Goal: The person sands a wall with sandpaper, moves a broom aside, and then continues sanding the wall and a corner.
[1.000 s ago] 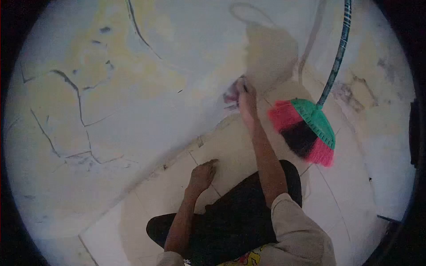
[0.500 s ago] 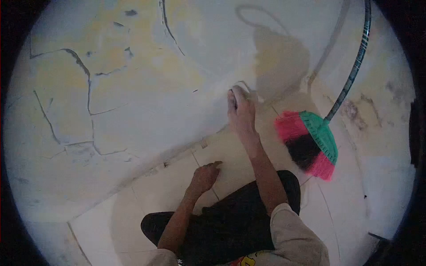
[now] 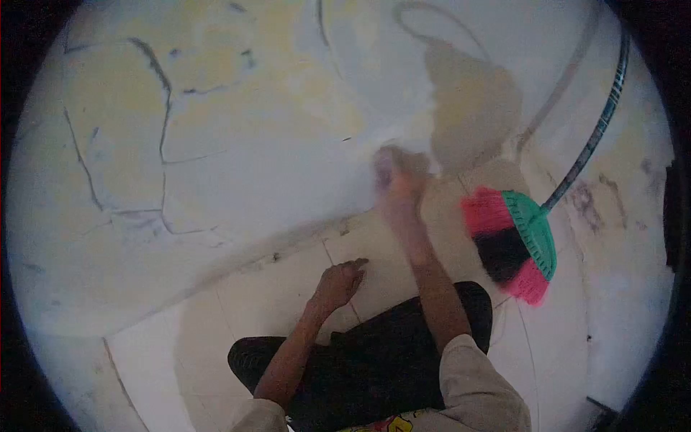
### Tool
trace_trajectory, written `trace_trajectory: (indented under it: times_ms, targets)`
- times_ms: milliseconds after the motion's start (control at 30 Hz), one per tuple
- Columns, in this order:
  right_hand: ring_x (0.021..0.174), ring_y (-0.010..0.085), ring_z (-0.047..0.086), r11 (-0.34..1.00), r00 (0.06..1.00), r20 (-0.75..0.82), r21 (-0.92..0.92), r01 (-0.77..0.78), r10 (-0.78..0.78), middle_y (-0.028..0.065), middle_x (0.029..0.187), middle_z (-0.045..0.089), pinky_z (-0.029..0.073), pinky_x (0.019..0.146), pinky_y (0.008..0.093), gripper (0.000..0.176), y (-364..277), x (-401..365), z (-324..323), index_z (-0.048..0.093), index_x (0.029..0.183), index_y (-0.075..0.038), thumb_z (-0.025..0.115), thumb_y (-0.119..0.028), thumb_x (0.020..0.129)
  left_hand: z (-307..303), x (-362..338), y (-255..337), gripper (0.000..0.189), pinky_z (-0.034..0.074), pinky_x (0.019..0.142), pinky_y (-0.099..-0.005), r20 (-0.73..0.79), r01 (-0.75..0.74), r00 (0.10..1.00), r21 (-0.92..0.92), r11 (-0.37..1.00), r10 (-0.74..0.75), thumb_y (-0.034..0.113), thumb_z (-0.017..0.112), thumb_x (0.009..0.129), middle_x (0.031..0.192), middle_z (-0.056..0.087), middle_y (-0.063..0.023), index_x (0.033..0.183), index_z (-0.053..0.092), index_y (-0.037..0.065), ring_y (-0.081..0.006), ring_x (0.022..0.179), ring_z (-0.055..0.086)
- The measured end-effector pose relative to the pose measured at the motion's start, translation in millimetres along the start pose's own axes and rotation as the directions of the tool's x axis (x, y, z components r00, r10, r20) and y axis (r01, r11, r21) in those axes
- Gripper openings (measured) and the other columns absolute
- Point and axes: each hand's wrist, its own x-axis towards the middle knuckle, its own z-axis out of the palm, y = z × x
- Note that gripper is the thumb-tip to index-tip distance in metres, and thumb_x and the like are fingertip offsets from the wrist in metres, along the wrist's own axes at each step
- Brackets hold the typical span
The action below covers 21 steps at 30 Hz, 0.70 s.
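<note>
My right hand point(image 3: 402, 189) presses against the lower part of the wall, smeared by motion. Its fingers are curled round a small dark-edged piece against the surface; what it is I cannot make out. My left hand point(image 3: 341, 283) hangs over the floor tiles in front of my crossed legs, its fingers loosely bent and one stretched out to the right. I see nothing in it. Pale patches and yellow areas cover the wall point(image 3: 273, 162), and cracks run through its left part.
A broom point(image 3: 529, 230) with a green head and pink and black bristles leans to the right, its dark handle rising upward. Its shadow falls on the wall. Light tiles point(image 3: 288, 288) meet the wall along a dirty edge. Stains mark the right-hand wall point(image 3: 612, 194).
The view has shifted, so the wall cracks and broom sit farther right. My right hand is now blurred, still at the same part of the wall. My left hand keeps its pose.
</note>
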Motion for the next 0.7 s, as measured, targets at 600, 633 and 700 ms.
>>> trace_trajectory:
  times_ms: [600, 633, 700]
  targets:
    - [0.055, 0.0288, 0.061, 0.990, 0.973, 0.230, 0.136, -0.018, -0.014, 0.0158, 0.065, 0.061, 0.047, 0.059, 0.0425, 0.017, -41.5, -11.3, 6.0, 0.062, 0.104, -0.008, 0.057, -0.021, 0.095, -6.6, -3.5, 0.9, 0.035, 0.052, 0.084, -0.0444, -0.011, 0.055, 0.998, -0.006, 0.998, -0.055, 0.016, 0.046, 0.099, 0.104, 0.066, -0.0192, 0.131, 0.052, 0.004, -0.0328, 0.093, 0.065]
    - [0.055, 0.0288, 0.061, 0.991, 0.973, 0.229, 0.136, -0.011, -0.021, 0.0158, 0.065, 0.061, 0.047, 0.059, 0.0425, 0.017, -39.7, -7.8, 3.4, 0.062, 0.104, -0.008, 0.057, -0.021, 0.095, -7.0, -1.8, 1.7, 0.035, 0.052, 0.086, -0.0440, 0.002, 0.055, 0.998, 0.006, 0.998, -0.055, 0.018, 0.045, 0.100, 0.108, 0.065, -0.0188, 0.133, 0.051, 0.006, -0.0322, 0.095, 0.065]
    - [0.051, 0.0282, 0.059, 0.991, 0.974, 0.181, 0.042, 0.129, -0.135, 0.0144, 0.060, 0.056, 0.044, 0.051, 0.0381, 0.017, -37.7, -5.7, -2.9, 0.061, 0.098, -0.004, 0.057, -0.021, 0.095, -5.9, -1.0, 3.1, 0.036, 0.051, 0.088, -0.0435, 0.018, 0.058, 0.998, 0.011, 0.998, -0.058, 0.020, 0.044, 0.102, 0.112, 0.065, -0.0184, 0.135, 0.050, 0.009, -0.0316, 0.097, 0.064]
